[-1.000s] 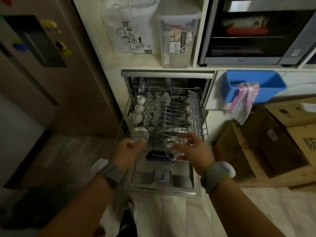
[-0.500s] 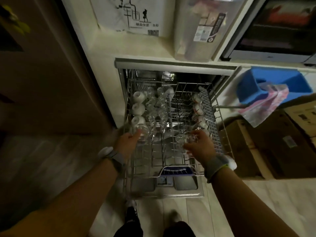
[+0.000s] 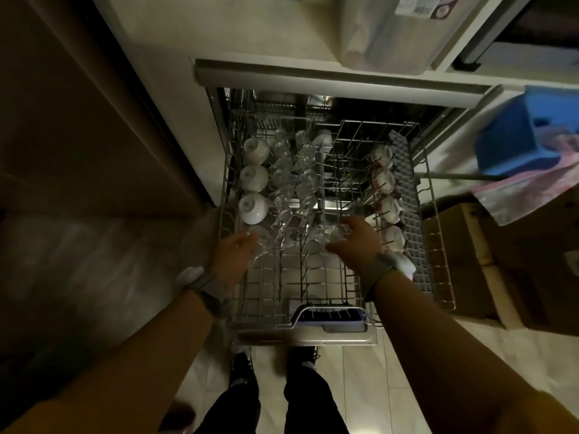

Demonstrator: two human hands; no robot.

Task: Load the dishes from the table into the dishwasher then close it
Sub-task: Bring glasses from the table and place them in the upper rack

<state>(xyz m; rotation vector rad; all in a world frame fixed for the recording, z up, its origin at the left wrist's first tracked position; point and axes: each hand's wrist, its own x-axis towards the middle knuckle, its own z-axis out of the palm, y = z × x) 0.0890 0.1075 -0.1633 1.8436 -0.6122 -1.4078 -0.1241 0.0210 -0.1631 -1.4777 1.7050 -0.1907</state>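
Observation:
The dishwasher's wire rack [image 3: 313, 283] is pulled out over the open door below me. My left hand [image 3: 233, 256] grips a clear glass [image 3: 261, 242] at the rack's left side, just in front of three white bowls [image 3: 253, 208]. My right hand [image 3: 355, 241] holds another clear glass [image 3: 332, 236] low over the middle tines. Several clear glasses [image 3: 291, 180] stand in rows beside the bowls. Patterned small dishes [image 3: 387, 211] line the right side of the rack.
A wooden cabinet wall [image 3: 94, 120] stands close on the left. Cardboard boxes [image 3: 488, 255] crowd the right of the rack, with a blue bin [image 3: 526, 133] and a pink cloth above them. My feet [image 3: 275, 361] stand on the tiled floor at the door's front edge.
The view has closed in and tipped down over the rack. Both hands have gone lower and further in with their glasses, which now sit among the tines.

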